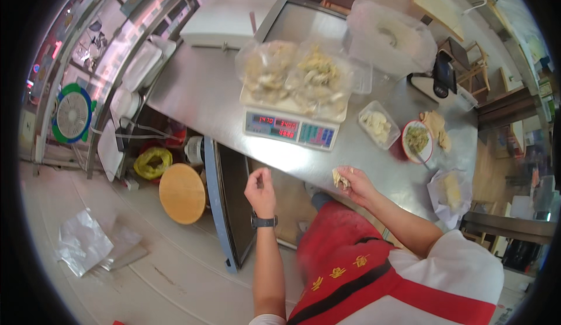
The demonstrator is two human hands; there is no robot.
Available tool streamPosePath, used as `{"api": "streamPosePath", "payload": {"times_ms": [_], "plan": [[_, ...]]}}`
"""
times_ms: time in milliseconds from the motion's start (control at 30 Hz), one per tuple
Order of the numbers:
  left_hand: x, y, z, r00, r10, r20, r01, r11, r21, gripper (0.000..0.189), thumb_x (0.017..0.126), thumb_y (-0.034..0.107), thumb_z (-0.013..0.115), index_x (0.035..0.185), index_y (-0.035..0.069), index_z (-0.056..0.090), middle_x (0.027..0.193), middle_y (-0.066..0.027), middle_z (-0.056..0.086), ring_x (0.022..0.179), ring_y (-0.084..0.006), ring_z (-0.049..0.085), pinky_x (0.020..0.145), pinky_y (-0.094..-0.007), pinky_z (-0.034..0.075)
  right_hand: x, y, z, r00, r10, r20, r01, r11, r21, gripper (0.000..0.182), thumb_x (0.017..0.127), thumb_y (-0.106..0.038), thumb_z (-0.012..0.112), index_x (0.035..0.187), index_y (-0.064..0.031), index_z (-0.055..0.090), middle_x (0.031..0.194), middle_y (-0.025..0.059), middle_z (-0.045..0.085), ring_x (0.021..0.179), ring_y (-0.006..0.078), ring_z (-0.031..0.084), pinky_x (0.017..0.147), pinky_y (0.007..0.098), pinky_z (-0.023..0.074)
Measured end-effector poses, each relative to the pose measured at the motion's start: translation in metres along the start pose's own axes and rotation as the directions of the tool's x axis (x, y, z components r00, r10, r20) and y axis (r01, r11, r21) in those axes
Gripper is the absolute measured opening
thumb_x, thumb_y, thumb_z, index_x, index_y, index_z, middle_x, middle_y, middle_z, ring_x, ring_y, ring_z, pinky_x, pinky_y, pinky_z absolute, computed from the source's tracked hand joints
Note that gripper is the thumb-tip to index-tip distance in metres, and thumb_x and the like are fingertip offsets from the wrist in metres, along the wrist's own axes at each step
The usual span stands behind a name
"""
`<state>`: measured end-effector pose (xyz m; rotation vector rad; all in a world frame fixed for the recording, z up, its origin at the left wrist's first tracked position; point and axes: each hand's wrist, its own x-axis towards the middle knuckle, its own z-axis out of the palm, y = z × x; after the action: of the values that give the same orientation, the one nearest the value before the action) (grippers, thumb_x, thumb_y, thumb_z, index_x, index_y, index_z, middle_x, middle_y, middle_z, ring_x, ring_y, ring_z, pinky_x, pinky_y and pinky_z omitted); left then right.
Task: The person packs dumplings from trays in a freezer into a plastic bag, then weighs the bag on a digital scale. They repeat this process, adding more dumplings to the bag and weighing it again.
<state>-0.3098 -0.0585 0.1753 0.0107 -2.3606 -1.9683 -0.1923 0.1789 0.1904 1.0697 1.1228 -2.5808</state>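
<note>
My right hand (357,187) pinches a torn, pale piece of food (340,179), which looks like flatbread, over the counter's near edge. My left hand (260,191), with a dark watch at the wrist, is raised before the counter with curled fingers; nothing shows in it. Beyond the hands, a digital scale (289,127) carries clear plastic bags (269,73) of pale food pieces. Right of the scale lies a clear plastic tub (379,125) of whitish pieces. Farther right, a red-rimmed bowl (417,141) holds chopped greenish food and a spoon. Flatbread (436,127) lies beside that bowl.
The steel counter (197,88) bears a white box (234,13) and a plastic-covered container (390,40) at the back. A payment terminal (438,79) stands at right, above a paper-wrapped yellowish food (450,191). Below are a round wooden stool (182,193) and a blue-edged panel (221,206).
</note>
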Motion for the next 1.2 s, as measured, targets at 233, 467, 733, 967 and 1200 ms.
{"api": "streamPosePath", "payload": {"times_ms": [233, 467, 733, 967, 1200], "plan": [[0.116, 0.152, 0.155, 0.96, 0.277, 0.032, -0.276, 0.926, 0.256, 0.04, 0.077, 0.029, 0.073, 0.1, -0.001, 0.06, 0.08, -0.0111, 0.065, 0.072, -0.0247, 0.061, 0.072, -0.0349, 0.049, 0.041, -0.168, 0.04, 0.898, -0.44, 0.023, 0.42, 0.837, -0.351, 0.027, 0.087, -0.027, 0.066, 0.102, -0.0061, 0.062, 0.08, -0.0022, 0.061, 0.061, 0.0048, 0.052, 0.048, 0.0206, 0.0386], [0.147, 0.073, 0.195, 0.963, 0.145, 0.226, -0.252, 0.784, 0.567, 0.032, 0.078, 0.026, 0.068, 0.095, -0.001, 0.062, 0.079, -0.0156, 0.064, 0.077, -0.0343, 0.063, 0.072, -0.0433, 0.048, 0.128, -0.241, 0.104, 0.878, -0.414, 0.241, 0.478, 0.721, -0.502, 0.026, 0.082, -0.024, 0.07, 0.095, -0.0024, 0.066, 0.077, 0.0014, 0.062, 0.06, 0.0076, 0.054, 0.049, 0.0231, 0.0423], [0.14, 0.082, 0.17, 0.988, 0.156, -0.017, -0.152, 0.976, 0.155, 0.014, 0.086, 0.014, 0.061, 0.088, 0.0, 0.062, 0.074, -0.009, 0.063, 0.067, -0.0207, 0.058, 0.066, -0.0324, 0.047, 0.203, -0.241, 0.08, 0.85, -0.519, 0.089, 0.473, 0.68, -0.56, 0.026, 0.082, -0.024, 0.069, 0.099, -0.0045, 0.064, 0.082, 0.0048, 0.065, 0.072, 0.0114, 0.061, 0.053, 0.0275, 0.0495], [0.142, 0.113, 0.19, 0.758, 0.557, 0.339, -0.652, 0.658, 0.377, 0.013, 0.079, 0.012, 0.063, 0.091, 0.004, 0.061, 0.089, -0.0125, 0.061, 0.084, -0.0321, 0.058, 0.077, -0.0436, 0.044, 0.186, -0.242, 0.077, 0.715, -0.622, 0.319, 0.544, 0.207, -0.813, 0.042, 0.081, -0.023, 0.067, 0.111, 0.0045, 0.056, 0.098, 0.0198, 0.064, 0.091, 0.0298, 0.063, 0.083, 0.0354, 0.0489], [0.162, 0.113, 0.195, 0.815, 0.237, 0.529, -0.563, 0.541, 0.625, 0.02, 0.073, 0.017, 0.071, 0.087, 0.008, 0.061, 0.093, -0.0106, 0.061, 0.09, -0.0306, 0.057, 0.079, -0.042, 0.041, 0.179, -0.254, 0.065, 0.679, -0.5, 0.538, 0.616, -0.012, -0.788, 0.047, 0.075, -0.012, 0.067, 0.117, 0.0026, 0.052, 0.111, 0.0203, 0.059, 0.105, 0.0313, 0.058, 0.09, 0.0359, 0.0452]]}}
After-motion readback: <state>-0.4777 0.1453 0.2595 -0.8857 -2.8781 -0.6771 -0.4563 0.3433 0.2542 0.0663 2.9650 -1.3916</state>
